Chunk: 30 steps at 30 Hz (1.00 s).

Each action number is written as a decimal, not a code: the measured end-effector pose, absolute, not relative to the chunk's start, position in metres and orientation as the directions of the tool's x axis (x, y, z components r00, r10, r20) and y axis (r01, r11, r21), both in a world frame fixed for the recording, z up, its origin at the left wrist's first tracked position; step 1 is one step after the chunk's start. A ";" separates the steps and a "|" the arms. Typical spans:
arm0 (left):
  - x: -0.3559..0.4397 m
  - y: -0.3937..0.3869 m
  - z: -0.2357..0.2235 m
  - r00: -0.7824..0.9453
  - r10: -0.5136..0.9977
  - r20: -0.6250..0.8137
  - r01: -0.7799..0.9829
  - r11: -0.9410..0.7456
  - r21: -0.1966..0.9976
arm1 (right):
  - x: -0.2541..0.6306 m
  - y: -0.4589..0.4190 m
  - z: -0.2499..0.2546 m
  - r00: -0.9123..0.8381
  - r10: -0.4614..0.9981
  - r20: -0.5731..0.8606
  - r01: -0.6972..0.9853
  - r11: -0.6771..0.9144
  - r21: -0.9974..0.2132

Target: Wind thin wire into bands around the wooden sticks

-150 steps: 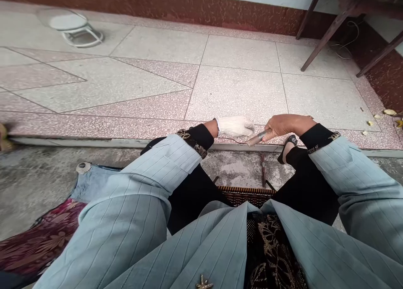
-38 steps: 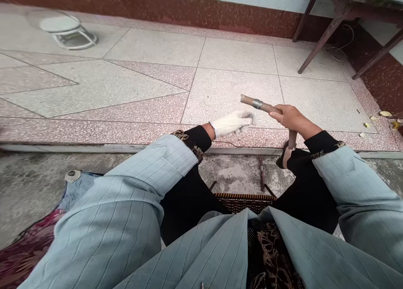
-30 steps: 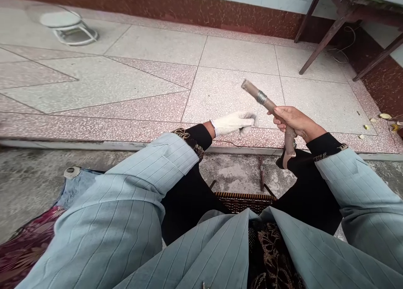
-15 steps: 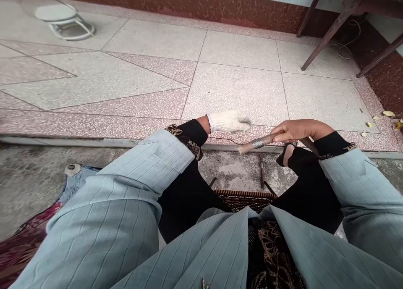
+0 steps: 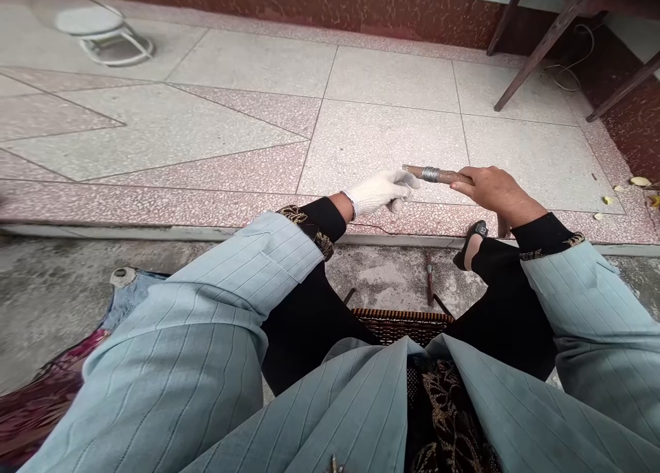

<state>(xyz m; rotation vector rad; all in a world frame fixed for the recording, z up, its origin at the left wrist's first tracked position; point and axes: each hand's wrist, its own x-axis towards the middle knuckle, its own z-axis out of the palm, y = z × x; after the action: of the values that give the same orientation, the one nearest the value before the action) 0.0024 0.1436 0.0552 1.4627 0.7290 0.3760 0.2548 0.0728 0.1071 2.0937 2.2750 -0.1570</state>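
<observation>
My right hand (image 5: 492,190), bare, is closed round a brown wooden stick (image 5: 458,177) that points left and lies nearly level above the tiled step. Silver wire (image 5: 431,174) is wound in several turns round the stick near its left end. A brown piece shows below my right wrist; whether it belongs to the stick I cannot tell. My left hand (image 5: 384,191), in a white knitted glove, is just below the stick's left end. Its fingers are curled in; what they pinch is too small to make out.
A slim reddish-brown tool (image 5: 430,280) is on the concrete between my feet, beyond a wicker seat edge (image 5: 402,325). At the back left stands a white stool (image 5: 95,29). Dark table legs (image 5: 539,50) rise at the right. Patterned cloth (image 5: 56,397) is beside my left arm.
My right hand has raised the stick's wire-wound end up and away from me, from low over the step's edge to nearly level. My left hand has turned, bringing its fingers close to that end.
</observation>
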 end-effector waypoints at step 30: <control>-0.001 0.137 0.045 0.829 0.519 -0.207 -0.114 0.519 0.847 | 0.242 0.081 0.096 -0.031 0.973 -0.227 0.738 -0.131 -0.662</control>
<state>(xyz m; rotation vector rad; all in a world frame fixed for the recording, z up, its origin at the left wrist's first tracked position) -0.0012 0.1366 0.0452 0.9563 0.4726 0.3971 0.2417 0.0810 0.0965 2.3917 2.2552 -1.1878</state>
